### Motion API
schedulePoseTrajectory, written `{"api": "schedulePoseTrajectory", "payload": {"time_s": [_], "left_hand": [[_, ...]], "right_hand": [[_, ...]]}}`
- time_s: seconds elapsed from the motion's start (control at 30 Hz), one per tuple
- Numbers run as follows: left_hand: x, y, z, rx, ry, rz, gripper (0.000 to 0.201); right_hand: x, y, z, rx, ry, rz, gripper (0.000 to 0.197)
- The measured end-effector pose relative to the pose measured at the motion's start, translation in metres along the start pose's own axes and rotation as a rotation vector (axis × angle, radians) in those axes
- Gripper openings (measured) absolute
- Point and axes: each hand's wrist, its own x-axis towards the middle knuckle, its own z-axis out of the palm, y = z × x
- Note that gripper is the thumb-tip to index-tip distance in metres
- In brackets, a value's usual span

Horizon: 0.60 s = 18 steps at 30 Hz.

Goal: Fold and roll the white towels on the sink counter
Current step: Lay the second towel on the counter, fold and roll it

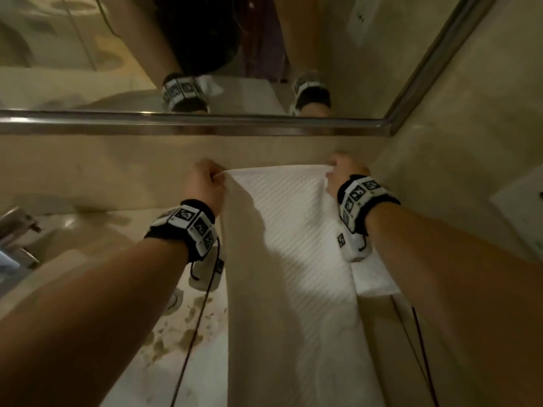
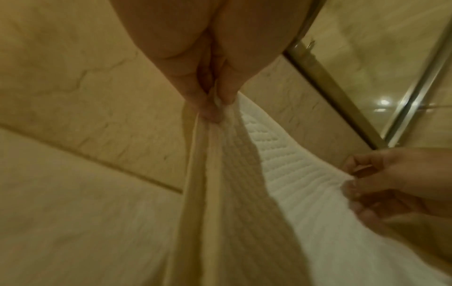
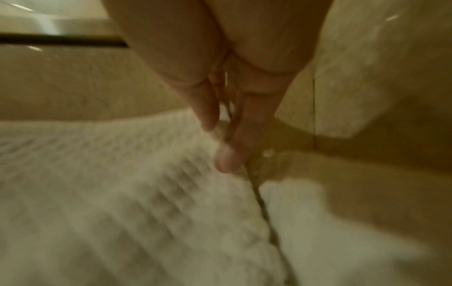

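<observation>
A: Head view. Beige stone counter (image 1: pixel 123 289) below a mirror (image 1: pixel 205 54); where is the towel (image 1: pixel 282 230)?

B: Stretched between two pinches: left hand (image 1: pixel 204 183) and right hand (image 1: pixel 342 174) each hold a top corner, and the cloth hangs below them.

A: Left wrist view?

B: Thumb and fingers (image 2: pixel 215 104) closed on the hem. The fabric looks soft, light and limp.

A: Right wrist view?

B: Blurred. Fingertips (image 3: pixel 227 158) at the edge. Corners seem the best hold.
</observation>
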Motion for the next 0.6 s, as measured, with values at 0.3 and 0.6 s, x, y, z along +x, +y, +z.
{"api": "schedulePoseTrajectory", "payload": {"time_s": [0.3,0.6], "left_hand": [[-0.089,-0.08,0.013,0.2,-0.243,-0.375,0.092],[-0.137,-0.099,0.016,-0.315,-0.592,-0.695,0.028]], "right_hand": [[-0.127,0.032,0.049,0.119,-0.187,0.006,0.045],[-0.168,0.044,0.098,-0.155,-0.148,0.196,0.069]]}}
